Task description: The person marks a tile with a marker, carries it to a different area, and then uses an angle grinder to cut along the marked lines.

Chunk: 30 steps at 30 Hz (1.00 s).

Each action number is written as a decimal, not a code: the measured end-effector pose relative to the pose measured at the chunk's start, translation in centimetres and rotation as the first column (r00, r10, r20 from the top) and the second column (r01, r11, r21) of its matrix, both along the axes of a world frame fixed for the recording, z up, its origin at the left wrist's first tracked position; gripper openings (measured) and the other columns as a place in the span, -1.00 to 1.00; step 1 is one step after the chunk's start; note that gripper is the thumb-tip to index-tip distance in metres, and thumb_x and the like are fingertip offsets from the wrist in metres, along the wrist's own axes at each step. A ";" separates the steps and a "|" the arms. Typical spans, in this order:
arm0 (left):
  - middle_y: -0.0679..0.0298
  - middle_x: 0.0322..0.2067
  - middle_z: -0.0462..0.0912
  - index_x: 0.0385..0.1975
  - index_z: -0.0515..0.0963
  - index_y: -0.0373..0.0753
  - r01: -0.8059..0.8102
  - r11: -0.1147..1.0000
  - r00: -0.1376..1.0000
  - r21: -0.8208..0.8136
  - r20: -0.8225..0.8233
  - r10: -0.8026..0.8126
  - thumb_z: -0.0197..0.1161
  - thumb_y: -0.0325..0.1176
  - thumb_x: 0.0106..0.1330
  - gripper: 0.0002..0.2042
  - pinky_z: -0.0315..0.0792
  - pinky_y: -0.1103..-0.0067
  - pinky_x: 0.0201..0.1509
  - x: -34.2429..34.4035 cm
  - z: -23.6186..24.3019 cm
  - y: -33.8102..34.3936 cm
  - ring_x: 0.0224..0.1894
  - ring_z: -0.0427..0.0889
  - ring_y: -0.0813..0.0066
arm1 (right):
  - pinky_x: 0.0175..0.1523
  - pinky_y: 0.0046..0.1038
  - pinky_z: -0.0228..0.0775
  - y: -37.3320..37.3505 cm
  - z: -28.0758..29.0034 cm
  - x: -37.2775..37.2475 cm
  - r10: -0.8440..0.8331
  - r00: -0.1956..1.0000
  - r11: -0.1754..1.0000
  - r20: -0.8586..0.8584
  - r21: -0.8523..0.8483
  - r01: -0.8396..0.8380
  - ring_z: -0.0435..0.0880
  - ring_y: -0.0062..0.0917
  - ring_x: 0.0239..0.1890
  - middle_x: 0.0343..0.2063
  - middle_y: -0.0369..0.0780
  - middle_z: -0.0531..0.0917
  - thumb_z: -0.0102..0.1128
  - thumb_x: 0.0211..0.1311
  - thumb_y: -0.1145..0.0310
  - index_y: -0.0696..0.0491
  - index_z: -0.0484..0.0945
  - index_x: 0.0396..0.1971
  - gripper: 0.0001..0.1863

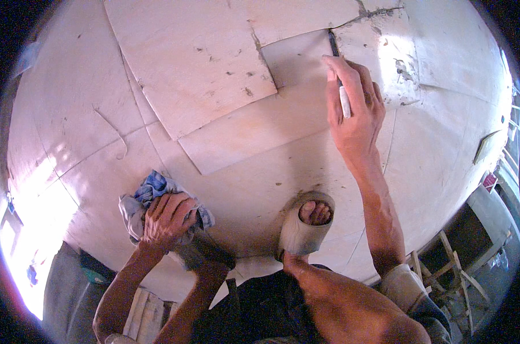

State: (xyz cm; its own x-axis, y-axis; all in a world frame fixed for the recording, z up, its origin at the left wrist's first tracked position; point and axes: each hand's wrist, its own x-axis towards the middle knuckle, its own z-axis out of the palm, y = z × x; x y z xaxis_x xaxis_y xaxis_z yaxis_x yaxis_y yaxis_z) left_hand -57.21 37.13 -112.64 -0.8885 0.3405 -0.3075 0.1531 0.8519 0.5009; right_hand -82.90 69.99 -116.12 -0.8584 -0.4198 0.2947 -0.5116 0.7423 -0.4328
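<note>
My right hand [356, 106] is closed round a slim tool [345, 102] with a white end and a dark, narrow front part. Its dark tip points away from me and meets the corner of a pale floor tile beside a dirty joint line. I cannot tell exactly what kind of tool it is. My left hand [169, 217] presses down on a crumpled blue and grey cloth [155, 184] at the left, fingers bent over it. Between and beyond the hands lies a large cream tile [199, 69], with another tile [242, 135] partly showing under its near edge.
A sandalled foot [315, 213] stands on the tiles in front of me. A thin curved strip [112, 131] lies at left. Smears of grey dirt [402, 69] mark the right tile. Wooden framing [452, 269] stands at lower right, and a small red item [489, 182] above it.
</note>
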 end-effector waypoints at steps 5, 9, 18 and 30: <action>0.26 -0.15 0.64 -0.16 0.62 -0.18 0.029 1.000 0.999 -0.008 -0.019 -0.030 0.45 -0.42 0.10 -0.71 0.58 0.35 -0.06 -0.7 0.6 0.2 -0.14 0.67 0.25 | -0.17 -0.30 0.49 0.9 -0.8 0.0 0.034 0.998 0.999 -0.049 -0.017 -0.035 0.70 -0.32 -0.25 -0.16 -0.27 0.70 0.32 0.19 0.50 -0.12 0.57 0.09 -0.56; 0.25 -0.15 0.64 -0.17 0.62 -0.18 0.016 1.000 1.000 -0.006 -0.014 -0.016 0.45 -0.42 0.10 -0.72 0.58 0.35 -0.05 -0.5 0.3 0.4 -0.14 0.67 0.25 | -0.15 -0.34 0.47 0.1 -0.2 -0.2 0.021 0.999 0.999 -0.038 -0.026 -0.022 0.72 -0.38 -0.21 -0.17 -0.22 0.72 0.26 0.36 0.50 -0.01 0.63 0.03 -0.72; 0.24 -0.17 0.64 -0.20 0.62 -0.17 0.008 1.000 1.000 -0.018 -0.028 -0.008 0.45 -0.42 0.11 -0.75 0.59 0.34 -0.04 -0.8 0.4 0.7 -0.15 0.67 0.22 | -0.20 -0.33 0.42 -0.3 0.3 0.4 -0.020 0.999 0.999 0.034 -0.031 0.021 0.69 -0.38 -0.26 -0.23 -0.23 0.70 0.22 0.39 0.47 -0.05 0.61 0.06 -0.72; 0.23 -0.17 0.65 -0.18 0.62 -0.18 -0.009 1.000 1.000 -0.020 -0.016 0.009 0.46 -0.42 0.11 -0.74 0.59 0.33 -0.04 -0.5 0.1 0.6 -0.14 0.67 0.21 | -0.13 -0.32 0.43 1.2 0.9 3.0 -0.054 0.994 0.998 0.098 -0.016 0.056 0.70 -0.36 -0.20 -0.19 -0.21 0.72 0.19 0.43 0.47 -0.04 0.61 0.06 -0.74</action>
State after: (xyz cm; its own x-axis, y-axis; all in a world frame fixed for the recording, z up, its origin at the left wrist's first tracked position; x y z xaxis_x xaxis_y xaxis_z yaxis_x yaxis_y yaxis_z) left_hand -57.73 37.76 -112.58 -0.8964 0.3261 -0.3002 0.1530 0.8633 0.4810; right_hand -79.94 71.21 -115.26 -0.9050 -0.3667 0.2157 -0.4252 0.7595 -0.4924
